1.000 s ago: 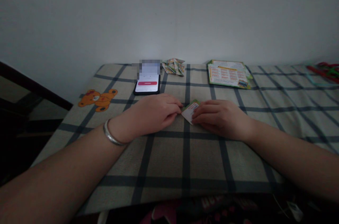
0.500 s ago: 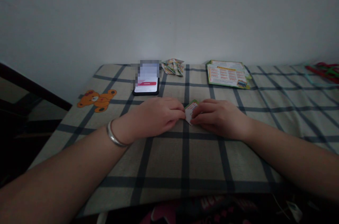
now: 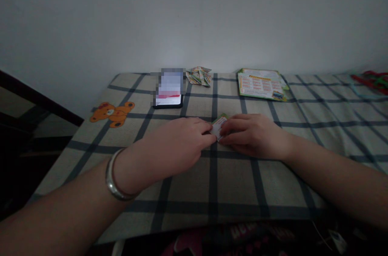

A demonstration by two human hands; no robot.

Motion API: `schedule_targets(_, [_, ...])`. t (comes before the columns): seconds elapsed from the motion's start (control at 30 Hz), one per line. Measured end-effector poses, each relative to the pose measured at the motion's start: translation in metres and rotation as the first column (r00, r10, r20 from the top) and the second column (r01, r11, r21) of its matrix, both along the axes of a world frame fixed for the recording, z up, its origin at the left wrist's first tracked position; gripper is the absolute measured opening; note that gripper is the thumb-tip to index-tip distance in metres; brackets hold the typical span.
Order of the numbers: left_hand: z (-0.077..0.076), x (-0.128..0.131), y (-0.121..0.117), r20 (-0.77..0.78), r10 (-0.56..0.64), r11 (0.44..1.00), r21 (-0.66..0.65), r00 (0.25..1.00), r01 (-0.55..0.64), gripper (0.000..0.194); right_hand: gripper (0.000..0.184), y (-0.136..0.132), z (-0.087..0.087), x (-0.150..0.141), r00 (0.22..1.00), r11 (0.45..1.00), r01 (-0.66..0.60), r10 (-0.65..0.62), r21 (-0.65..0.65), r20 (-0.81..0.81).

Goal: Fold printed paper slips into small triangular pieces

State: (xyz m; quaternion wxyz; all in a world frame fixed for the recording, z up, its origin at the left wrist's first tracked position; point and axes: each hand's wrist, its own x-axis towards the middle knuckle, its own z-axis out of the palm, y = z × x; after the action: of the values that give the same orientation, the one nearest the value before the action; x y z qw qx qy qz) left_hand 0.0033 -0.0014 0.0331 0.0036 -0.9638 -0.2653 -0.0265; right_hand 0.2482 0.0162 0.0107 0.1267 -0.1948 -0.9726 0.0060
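Note:
A small folded piece of printed paper (image 3: 217, 127), white with a green edge, lies on the checked tablecloth between my hands. My left hand (image 3: 178, 143), a silver bangle at its wrist, has its fingertips at the paper's left edge, thumb and fingers closed on it. From the other side my right hand (image 3: 254, 135) grips the paper, its curled fingers covering the right part. How the covered part is folded cannot be seen.
Behind my hands are a phone (image 3: 168, 88) with a lit screen, a folded paper shape (image 3: 199, 76) and a stack of printed sheets (image 3: 261, 84). An orange bear cutout (image 3: 112, 114) lies at left, red and green items (image 3: 374, 80) at far right. A wall borders the table's back.
My left hand has turned and its wrist has come nearer to me, the thumb now at the paper's lower corner. My right hand stays nearly in place on the paper.

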Motion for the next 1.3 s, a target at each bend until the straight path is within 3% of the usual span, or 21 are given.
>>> schedule_targets(0.23, [-0.002,0.002,-0.001,0.039,-0.030,0.997,-0.075,0.999,0.033,0.027,0.020,-0.004,0.005,-0.004,0.994,0.993,-0.013,0.000,0.118,0.107])
schedule_targets(0.4, [0.001,0.001,-0.002,0.042,-0.025,0.994,-0.109,0.999,0.029,0.030,0.020,-0.002,0.000,0.003,0.999,0.998,-0.021,0.019,-0.067,-0.032])
schedule_targets(0.57, [0.003,0.000,0.000,0.045,-0.011,0.989,-0.149,0.999,0.017,0.032,0.021,0.001,-0.006,0.007,0.992,0.994,-0.016,0.003,-0.107,-0.124])
schedule_targets(0.83, [0.000,0.000,0.000,0.045,-0.015,0.993,-0.120,0.999,0.021,0.031,0.024,-0.003,0.006,-0.002,0.994,0.989,-0.061,0.048,0.137,0.101])
schedule_targets(1.3, [0.002,0.004,-0.002,0.026,-0.013,0.993,-0.118,1.000,0.016,0.033,0.017,-0.001,0.014,0.008,0.992,0.997,0.078,-0.077,-0.001,0.102])
